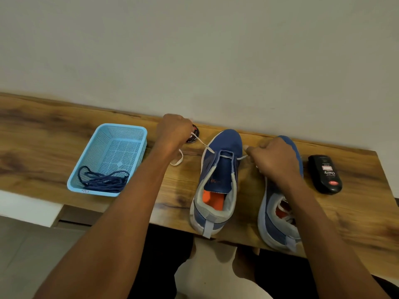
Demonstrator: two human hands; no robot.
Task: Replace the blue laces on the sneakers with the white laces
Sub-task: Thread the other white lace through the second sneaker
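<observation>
- The round black tin behind the left sneaker is mostly covered by the left hand; its label cannot be read.
- The right sneaker, just right of the left sneaker, has its toe and lacing area hidden under the right hand and forearm.
- The white lace disappears into both fists, so its ends cannot be seen.
- The small print on the black shoe-polish bottle, far right of the left sneaker, is too small to read.
- The writing on the near rim of the blue basket, left of the left sneaker, is illegible.
- The wooden table is cut off at the left and right picture edges.
</observation>
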